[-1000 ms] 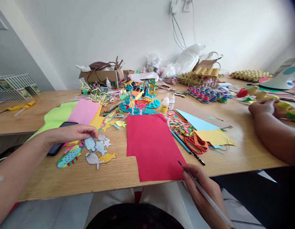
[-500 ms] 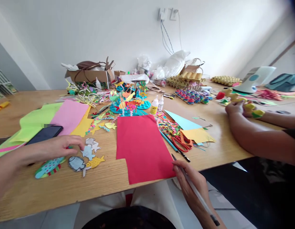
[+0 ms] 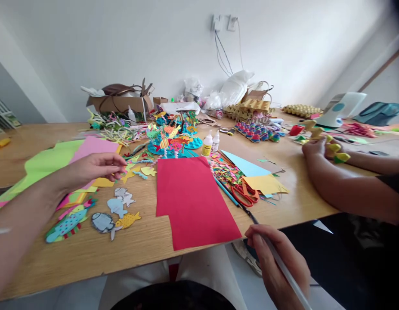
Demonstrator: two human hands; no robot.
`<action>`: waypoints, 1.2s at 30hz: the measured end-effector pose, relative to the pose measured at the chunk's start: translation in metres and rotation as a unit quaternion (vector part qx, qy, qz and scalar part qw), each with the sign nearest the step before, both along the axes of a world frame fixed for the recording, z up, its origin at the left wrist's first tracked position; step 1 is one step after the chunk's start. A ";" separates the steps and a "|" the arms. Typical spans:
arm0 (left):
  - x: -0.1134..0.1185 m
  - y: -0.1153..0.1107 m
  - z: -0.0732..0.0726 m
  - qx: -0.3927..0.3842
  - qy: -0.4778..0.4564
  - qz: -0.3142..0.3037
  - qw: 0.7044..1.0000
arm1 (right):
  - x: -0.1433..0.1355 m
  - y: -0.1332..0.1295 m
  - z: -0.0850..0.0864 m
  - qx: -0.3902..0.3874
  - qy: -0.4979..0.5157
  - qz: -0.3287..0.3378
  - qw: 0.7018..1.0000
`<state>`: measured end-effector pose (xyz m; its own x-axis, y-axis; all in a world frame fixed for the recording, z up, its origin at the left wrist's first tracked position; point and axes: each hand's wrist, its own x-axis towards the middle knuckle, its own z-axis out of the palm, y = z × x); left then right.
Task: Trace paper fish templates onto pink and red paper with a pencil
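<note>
The right hand point(image 3: 273, 271) has a clear-barrelled, dark-tipped pen point(image 3: 288, 275) clasped between thumb and fingers, tip aimed at about eleven o'clock, just off the large red paper sheet point(image 3: 196, 198)! That sheet lies flat at ten o'clock from this hand, its nearest corner just beside the fingertips, a notch cut into its left side. Orange-handled scissors point(image 3: 246, 196) sit at eleven o'clock. Over to the left hand point(image 3: 94, 170): released, fingers loosely bent, hanging over the table, red sheet between three and four o'clock. At five o'clock, near it, there's the yellow dotted paper fish point(image 3: 127, 220); at six, the grey-blue, dark-outlined paper fish point(image 3: 103, 222); at seven, the turquoise polka-dotted paper fish point(image 3: 65, 226). One o'clock from the pen hand, a co-worker's hand point(image 3: 314, 148) holds a yellow cupped strip point(image 3: 333, 148).
</note>
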<state>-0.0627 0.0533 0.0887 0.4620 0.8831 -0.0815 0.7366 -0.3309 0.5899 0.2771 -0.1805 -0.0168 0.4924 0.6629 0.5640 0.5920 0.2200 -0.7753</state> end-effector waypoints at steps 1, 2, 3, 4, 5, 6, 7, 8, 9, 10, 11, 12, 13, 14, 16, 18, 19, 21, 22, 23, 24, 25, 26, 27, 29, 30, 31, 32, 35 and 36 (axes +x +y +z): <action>0.002 0.001 0.000 -0.012 0.058 -0.084 0.995 | -0.002 0.001 0.001 -0.007 -0.008 0.005 1.000; 0.004 0.003 -0.002 -0.020 0.087 -0.113 0.990 | -0.003 0.001 0.002 -0.014 -0.017 0.013 1.000; 0.005 0.005 -0.006 -0.024 0.112 -0.128 0.985 | -0.004 0.002 0.002 -0.021 -0.029 0.022 0.999; 0.006 0.008 -0.010 -0.024 0.137 -0.143 0.980 | -0.005 0.003 0.003 -0.027 -0.040 0.029 0.998; 0.006 0.010 -0.014 -0.022 0.162 -0.154 0.974 | -0.005 0.004 0.004 -0.033 -0.052 0.035 0.998; 0.005 0.013 -0.019 -0.014 0.183 -0.159 0.970 | -0.006 0.004 0.005 -0.037 -0.063 0.040 0.996; 0.005 0.015 -0.023 -0.006 0.202 -0.165 0.965 | -0.006 0.005 0.005 -0.041 -0.075 0.044 0.995; 0.005 0.017 -0.027 0.001 0.217 -0.170 0.961 | -0.006 0.005 0.006 -0.045 -0.086 0.045 0.994; 0.005 0.017 -0.030 0.007 0.230 -0.177 0.957 | -0.006 0.005 0.006 -0.048 -0.099 0.044 0.993; 0.005 0.017 -0.032 0.010 0.240 -0.187 0.953 | -0.006 0.005 0.006 -0.051 -0.111 0.042 0.992; 0.006 0.016 -0.033 0.013 0.247 -0.198 0.949 | -0.006 0.005 0.006 -0.054 -0.124 0.040 0.990; 0.008 0.014 -0.034 0.015 0.251 -0.210 0.945 | -0.005 0.005 0.007 -0.055 -0.136 0.040 0.988; 0.010 0.012 -0.034 0.017 0.253 -0.223 0.941 | -0.004 0.005 0.007 -0.055 -0.148 0.043 0.987; 0.012 0.009 -0.035 0.020 0.255 -0.233 0.938 | -0.003 0.006 0.007 -0.054 -0.159 0.052 0.984; 0.016 0.005 -0.036 0.026 0.260 -0.246 0.933 | 0.000 0.007 0.007 -0.049 -0.183 0.076 0.979; 0.020 0.002 -0.037 0.032 0.267 -0.251 0.930 | 0.002 0.009 0.008 -0.047 -0.200 0.094 0.974; 0.021 0.002 -0.038 0.034 0.269 -0.252 0.929 | 0.002 0.010 0.008 -0.046 -0.205 0.098 0.973; 0.022 0.002 -0.039 0.034 0.269 -0.252 0.929 | 0.001 0.012 0.009 -0.047 -0.203 0.100 0.973; 0.022 0.002 -0.039 0.034 0.266 -0.252 0.930 | 0.000 0.012 0.009 -0.048 -0.200 0.099 0.974; 0.022 0.003 -0.039 0.032 0.263 -0.250 0.931 | -0.001 0.012 0.009 -0.050 -0.197 0.099 0.974; 0.021 0.004 -0.039 0.030 0.259 -0.248 0.933 | -0.001 0.013 0.009 -0.052 -0.194 0.099 0.975; 0.021 0.005 -0.039 0.025 0.255 -0.245 0.935 | -0.002 0.013 0.009 -0.052 -0.194 0.099 0.975; 0.020 0.006 -0.038 0.018 0.251 -0.242 0.937 | -0.002 0.013 0.009 -0.054 -0.195 0.101 0.974; 0.018 0.007 -0.038 0.009 0.247 -0.240 0.939 | -0.002 0.013 0.009 -0.054 -0.199 0.103 0.973; 0.016 0.011 -0.037 -0.012 0.236 -0.238 0.942 | -0.001 0.013 0.008 -0.057 -0.204 0.108 0.971; 0.015 0.012 -0.037 -0.024 0.228 -0.239 0.943 | -0.001 0.013 0.008 -0.058 -0.206 0.109 0.971; 0.014 0.014 -0.036 -0.035 0.219 -0.241 0.945 | 0.000 0.012 0.008 -0.059 -0.207 0.110 0.970; 0.012 0.016 -0.035 -0.046 0.209 -0.243 0.946 | 0.000 0.012 0.008 -0.060 -0.208 0.112 0.970; 0.009 0.021 -0.032 -0.068 0.179 -0.249 0.949 | 0.001 0.012 0.007 -0.065 -0.213 0.116 0.968; 0.007 0.023 -0.030 -0.070 0.169 -0.251 0.951 | 0.001 0.013 0.006 -0.066 -0.214 0.117 0.968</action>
<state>-0.0556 0.0759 0.0591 0.7483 0.5283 -0.4011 0.6625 -0.6258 0.4117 0.2780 -0.1680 -0.0106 0.0609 0.8082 0.5857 0.8114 0.3017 -0.5006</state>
